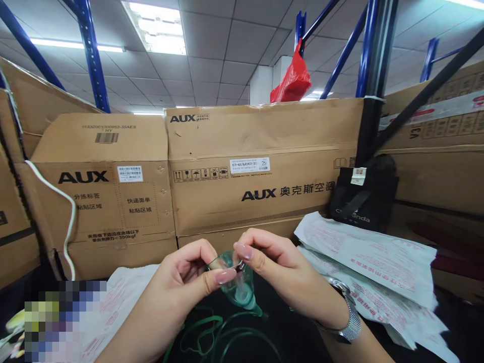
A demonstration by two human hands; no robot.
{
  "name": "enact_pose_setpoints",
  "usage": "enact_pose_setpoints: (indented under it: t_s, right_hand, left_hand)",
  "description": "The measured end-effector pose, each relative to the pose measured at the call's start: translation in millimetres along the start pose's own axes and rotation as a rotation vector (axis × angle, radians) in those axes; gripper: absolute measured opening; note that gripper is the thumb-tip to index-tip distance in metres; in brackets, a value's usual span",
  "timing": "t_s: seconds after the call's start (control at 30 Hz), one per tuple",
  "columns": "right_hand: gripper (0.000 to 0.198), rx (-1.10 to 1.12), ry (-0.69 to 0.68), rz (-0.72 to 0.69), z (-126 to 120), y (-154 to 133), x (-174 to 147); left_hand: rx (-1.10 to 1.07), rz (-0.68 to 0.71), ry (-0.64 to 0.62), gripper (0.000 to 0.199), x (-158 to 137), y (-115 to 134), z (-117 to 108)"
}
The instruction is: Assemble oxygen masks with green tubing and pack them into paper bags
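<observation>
A clear green oxygen mask (242, 293) is held up between both hands in front of me, its narrow end pointing down. My left hand (185, 277) pinches the mask's rim from the left, thumb on the near side. With thumb and forefinger pressed together, my right hand (274, 262) grips the mask's upper edge, where a small shiny metal strip (241, 265) shows. Green elastic strap (204, 322) and clear green tubing (245, 317) hang or lie below on the dark surface.
Several white printed packages (366, 252) are stacked at the right, and another white package (117, 302) lies at the left. Large cardboard boxes (212, 201) stand behind. A black bag (363, 196) leans at the back right. A white cable (70, 222) hangs on the left.
</observation>
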State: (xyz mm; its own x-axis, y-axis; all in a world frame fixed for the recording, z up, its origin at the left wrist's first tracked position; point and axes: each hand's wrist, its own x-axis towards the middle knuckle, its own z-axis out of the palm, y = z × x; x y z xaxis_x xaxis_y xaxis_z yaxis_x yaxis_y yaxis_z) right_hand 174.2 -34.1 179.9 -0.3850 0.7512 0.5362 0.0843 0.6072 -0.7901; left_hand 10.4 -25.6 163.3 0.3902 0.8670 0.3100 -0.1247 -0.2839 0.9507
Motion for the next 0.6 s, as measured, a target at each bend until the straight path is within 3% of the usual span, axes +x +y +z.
enact_pose_setpoints:
  t_s: [0.27,0.47,0.6]
  right_hand:
    - [0.025,0.041,-0.013,-0.032,1,5,-1]
    - [0.025,0.17,-0.023,-0.056,4,9,-1]
    - [0.026,0.049,0.052,-0.085,4,8,-2]
  left_hand:
    - [-0.126,-0.084,0.022,0.025,-1,1,10]
    - [-0.054,-0.072,-0.022,0.027,0,0,9]
    - [0.023,-0.028,-0.032,0.024,2,-6,5]
